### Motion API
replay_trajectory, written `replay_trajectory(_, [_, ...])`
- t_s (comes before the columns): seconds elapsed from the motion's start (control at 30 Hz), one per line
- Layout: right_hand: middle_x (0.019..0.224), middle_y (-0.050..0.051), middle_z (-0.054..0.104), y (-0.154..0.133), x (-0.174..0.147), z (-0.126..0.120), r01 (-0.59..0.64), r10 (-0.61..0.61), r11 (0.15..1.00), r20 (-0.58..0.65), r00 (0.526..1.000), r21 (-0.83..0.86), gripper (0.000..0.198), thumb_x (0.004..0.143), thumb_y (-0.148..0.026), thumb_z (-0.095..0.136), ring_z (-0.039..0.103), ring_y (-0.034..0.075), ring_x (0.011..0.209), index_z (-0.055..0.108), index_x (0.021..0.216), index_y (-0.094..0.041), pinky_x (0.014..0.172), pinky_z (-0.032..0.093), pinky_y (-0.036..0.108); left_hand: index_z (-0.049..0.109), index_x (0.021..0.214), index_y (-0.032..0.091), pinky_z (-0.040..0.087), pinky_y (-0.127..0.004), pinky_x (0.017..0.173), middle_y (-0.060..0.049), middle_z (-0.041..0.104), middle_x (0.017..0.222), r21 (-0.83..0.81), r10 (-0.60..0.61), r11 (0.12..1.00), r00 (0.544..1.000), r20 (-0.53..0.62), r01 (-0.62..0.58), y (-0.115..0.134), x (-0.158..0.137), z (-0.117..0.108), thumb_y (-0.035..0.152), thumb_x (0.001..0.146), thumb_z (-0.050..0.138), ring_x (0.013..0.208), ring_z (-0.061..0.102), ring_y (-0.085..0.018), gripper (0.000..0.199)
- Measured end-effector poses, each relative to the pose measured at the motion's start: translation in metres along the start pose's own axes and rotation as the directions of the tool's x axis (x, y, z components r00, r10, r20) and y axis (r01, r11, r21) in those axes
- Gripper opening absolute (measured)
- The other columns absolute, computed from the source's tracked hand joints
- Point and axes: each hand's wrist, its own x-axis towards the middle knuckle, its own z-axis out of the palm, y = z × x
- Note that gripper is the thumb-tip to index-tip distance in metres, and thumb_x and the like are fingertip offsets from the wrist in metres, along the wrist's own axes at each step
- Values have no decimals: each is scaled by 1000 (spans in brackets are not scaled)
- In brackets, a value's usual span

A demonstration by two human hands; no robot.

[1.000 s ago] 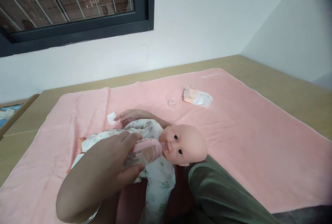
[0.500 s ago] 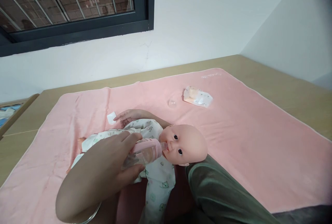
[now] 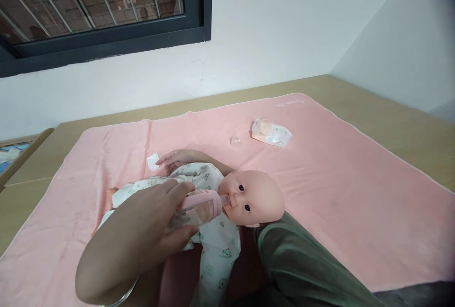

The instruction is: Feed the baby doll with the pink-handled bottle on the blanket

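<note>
My left hand [image 3: 167,212] is closed around a clear baby bottle [image 3: 199,210] with a pink collar and handle. The bottle's nipple touches the mouth of a baby doll [image 3: 258,195], which lies on its back with its bald head to the right, in a white printed outfit. My right arm reaches around the doll's far side from behind its head. There my right hand [image 3: 174,159] lies with fingers stretched out, fingertips at the edge of a small white folded piece [image 3: 153,161]; whether it is pinched, I cannot tell.
On the pink blanket [image 3: 337,179] lie a small clear dome-shaped cap [image 3: 235,141] and a white soft packet [image 3: 271,132]. My knee in dark green trousers [image 3: 295,245] is by the doll's head. A dark-framed window [image 3: 206,4] is in the wall behind.
</note>
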Motion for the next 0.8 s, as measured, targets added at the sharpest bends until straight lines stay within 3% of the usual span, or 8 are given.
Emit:
replay_trajectory(0.2, [98, 4, 75, -12, -6, 7, 4, -4, 999, -19, 1000, -39, 49, 96, -72, 65, 69, 19, 102, 79, 113, -27, 83, 57, 30, 61, 147, 28, 61, -48, 95, -9, 73, 140, -8, 5, 1000, 1000, -6, -5, -1, 0, 0, 41, 102, 55, 117, 74, -33, 47])
replay_trajectory(0.33, [98, 4, 75, -12, -2, 3, -6, 5, 999, -2, 1000, -42, 48, 96, -71, 67, 69, 19, 103, 79, 114, -28, 82, 56, 30, 63, 144, 30, 61, -43, 88, -6, 76, 132, -11, 9, 1000, 1000, -18, -9, 1, 1, -2, 41, 101, 59, 111, 76, -31, 45])
replay_trajectory(0.47, [98, 4, 75, -13, -4, 6, 1, -1, 999, 0, 1000, -47, 47, 97, -70, 66, 69, 19, 103, 78, 115, -28, 82, 56, 30, 64, 143, 28, 61, -46, 92, -7, 76, 131, -29, 0, 1000, 1000, 11, 1, 3, 2, -5, 40, 101, 55, 110, 76, -31, 44])
replay_trajectory(0.67, [98, 4, 75, -12, -12, 17, 39, -43, 998, -91, 995, -45, 46, 100, -69, 62, 69, 18, 101, 79, 111, -28, 83, 56, 29, 65, 140, 27, 61, -47, 95, -8, 76, 131, -32, 3, 999, 1000, 8, -3, 3, 1, -5, 41, 101, 56, 113, 75, -31, 43])
replay_trajectory(0.8, [96, 3, 75, -12, -7, 12, 6, -9, 999, -49, 999, -48, 46, 98, -69, 65, 69, 17, 101, 79, 112, -28, 80, 55, 28, 65, 140, 27, 61, -51, 91, -8, 75, 132, -27, 9, 1000, 1000, 13, -8, 3, 1, -3, 42, 102, 51, 111, 75, -33, 43])
